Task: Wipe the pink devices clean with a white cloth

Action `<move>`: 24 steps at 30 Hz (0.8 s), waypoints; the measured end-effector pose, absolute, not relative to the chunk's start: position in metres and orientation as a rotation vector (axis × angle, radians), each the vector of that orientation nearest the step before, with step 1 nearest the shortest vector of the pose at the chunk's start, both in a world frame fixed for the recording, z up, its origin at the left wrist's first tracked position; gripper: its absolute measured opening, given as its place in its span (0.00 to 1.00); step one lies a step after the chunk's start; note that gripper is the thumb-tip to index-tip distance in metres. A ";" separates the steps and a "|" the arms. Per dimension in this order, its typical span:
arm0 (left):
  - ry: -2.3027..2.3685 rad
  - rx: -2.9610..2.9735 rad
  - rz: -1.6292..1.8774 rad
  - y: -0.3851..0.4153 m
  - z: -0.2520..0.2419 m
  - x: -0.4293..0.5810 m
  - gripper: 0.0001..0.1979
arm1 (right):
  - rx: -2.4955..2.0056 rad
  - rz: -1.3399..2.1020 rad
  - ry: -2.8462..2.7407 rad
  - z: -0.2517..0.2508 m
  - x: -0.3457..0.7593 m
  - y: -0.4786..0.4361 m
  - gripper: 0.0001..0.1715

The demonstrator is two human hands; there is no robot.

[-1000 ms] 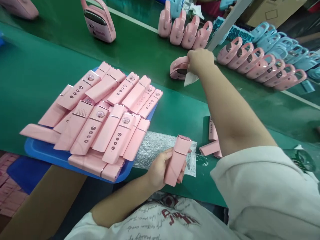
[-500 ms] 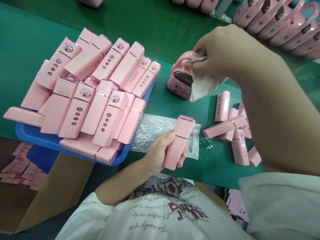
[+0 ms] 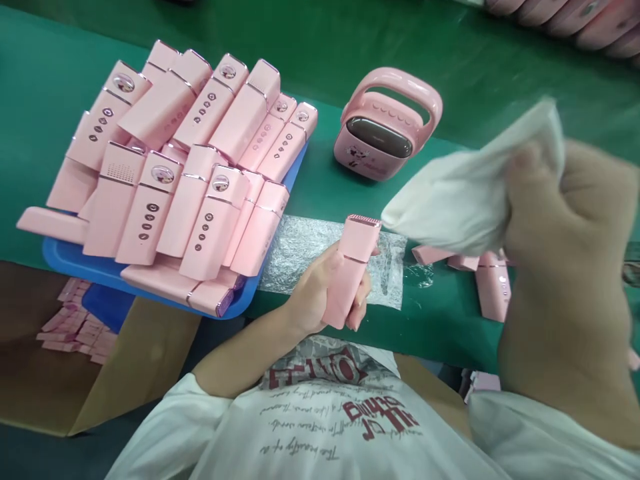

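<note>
My left hand [image 3: 315, 290] is wrapped round a pink microphone [image 3: 349, 275], held tilted near the table's front edge with its grille end up. My right hand [image 3: 570, 193], partly blurred, grips a white cloth [image 3: 457, 190] above the table on the right. The cloth's tip hangs close to the microphone's grille. Beyond both hands, a pink speaker [image 3: 375, 157] with a carrying handle and a dark oval panel stands by itself. Several pink microphones [image 3: 493, 290] lie on the table partly hidden behind the cloth and my right arm.
A blue tray [image 3: 65, 257] on the left is heaped with pink microphones [image 3: 150, 193]. Clear bubble wrap [image 3: 295, 260] lies beneath my left hand. A cardboard box [image 3: 135, 360] with more pink pieces sits below at left. Pink speakers [image 3: 565, 20] line the far right.
My right hand has let go of the speaker handle and swung right and nearer, carrying the cloth. The speaker's handle now shows fully. My left hand still holds the microphone.
</note>
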State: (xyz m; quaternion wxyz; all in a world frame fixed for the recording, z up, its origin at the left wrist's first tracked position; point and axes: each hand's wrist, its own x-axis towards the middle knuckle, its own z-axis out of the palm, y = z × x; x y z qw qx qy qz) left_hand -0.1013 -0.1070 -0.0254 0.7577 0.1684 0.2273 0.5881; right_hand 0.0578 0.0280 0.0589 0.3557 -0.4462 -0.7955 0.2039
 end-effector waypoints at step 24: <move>0.745 0.506 1.242 -0.107 -0.028 -0.099 0.17 | -1.263 1.277 -1.242 -0.011 0.079 0.000 0.17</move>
